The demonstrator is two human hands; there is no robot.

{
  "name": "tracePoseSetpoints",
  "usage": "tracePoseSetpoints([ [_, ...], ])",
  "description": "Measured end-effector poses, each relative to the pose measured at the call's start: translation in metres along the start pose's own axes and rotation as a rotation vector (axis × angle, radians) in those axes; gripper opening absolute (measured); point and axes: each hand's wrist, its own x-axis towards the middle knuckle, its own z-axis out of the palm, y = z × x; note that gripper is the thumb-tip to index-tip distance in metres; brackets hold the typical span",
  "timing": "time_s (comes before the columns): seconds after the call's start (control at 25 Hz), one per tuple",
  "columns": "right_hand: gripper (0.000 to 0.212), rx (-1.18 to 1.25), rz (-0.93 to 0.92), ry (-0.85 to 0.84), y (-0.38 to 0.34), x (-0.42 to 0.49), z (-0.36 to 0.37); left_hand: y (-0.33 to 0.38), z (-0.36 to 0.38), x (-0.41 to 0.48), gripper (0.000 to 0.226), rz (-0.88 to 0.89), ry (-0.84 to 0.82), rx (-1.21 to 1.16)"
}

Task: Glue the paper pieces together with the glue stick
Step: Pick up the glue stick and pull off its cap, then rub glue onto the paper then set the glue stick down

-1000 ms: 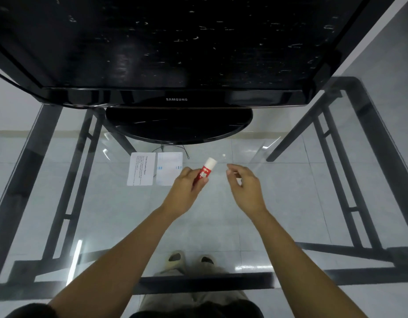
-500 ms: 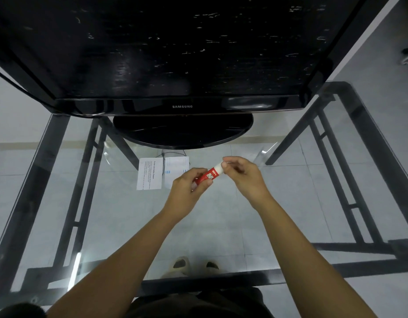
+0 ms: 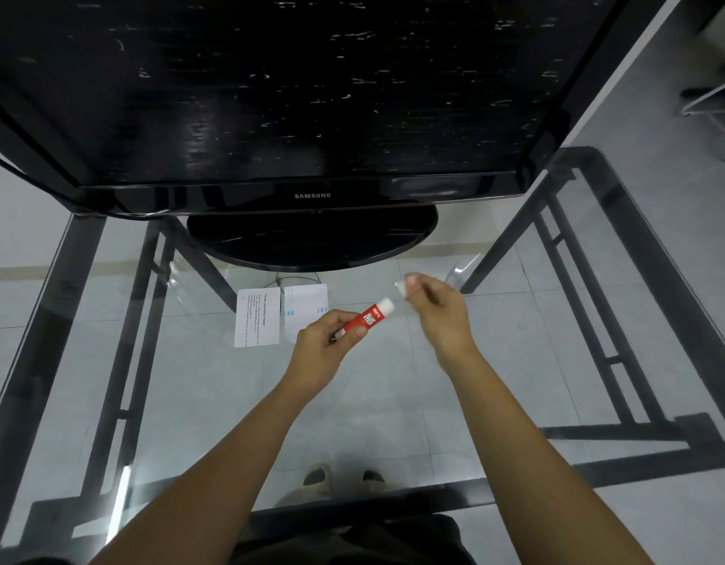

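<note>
My left hand (image 3: 326, 340) grips a red glue stick (image 3: 369, 318) by its lower half, its white top end pointing up and right. My right hand (image 3: 436, 309) is a short way to the right of that end and pinches a small white cap (image 3: 400, 285) between thumb and fingertips, clear of the stick. Two white paper pieces lie side by side on the glass table: a printed sheet (image 3: 258, 318) on the left and a second piece (image 3: 305, 305) with small blue marks just right of it, beyond my left hand.
A large black monitor (image 3: 311, 95) on a round black stand (image 3: 311, 238) fills the far side of the glass table (image 3: 189, 401). The table's dark metal frame (image 3: 621, 320) runs along both sides and the near edge. My feet show through the glass.
My right hand reached the top of the glue stick, gripped its cap, then pulled away to the upper right with the cap. My left hand kept hold of the stick.
</note>
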Motion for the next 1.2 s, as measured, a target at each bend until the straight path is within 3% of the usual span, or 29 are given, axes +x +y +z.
tracePoseSetpoints([
  [0.12,0.023,-0.037,-0.027,0.115,0.000,0.024,-0.015,-0.014,-0.008,-0.003,0.022,-0.043,0.028,-0.004],
  [0.28,0.038,-0.212,-0.027,0.055,0.020,0.052,-0.009,-0.014,-0.012,0.003,0.016,-0.045,0.062,0.003],
  [0.56,0.027,-0.530,-0.144,-0.005,0.062,0.085,0.012,-0.011,-0.020,0.020,0.016,-0.015,0.108,-0.009],
  [0.8,0.030,-0.597,-0.157,-0.025,0.075,0.092,0.019,-0.012,-0.022,0.019,0.016,-0.010,0.117,-0.014],
  [1.08,0.059,-0.613,-0.081,-0.027,0.073,0.088,0.016,-0.008,-0.024,0.018,0.014,0.004,0.109,-0.012],
  [1.2,0.048,-0.530,-0.123,0.047,0.051,0.067,0.016,0.004,-0.025,0.017,0.015,0.038,0.105,-0.084],
])
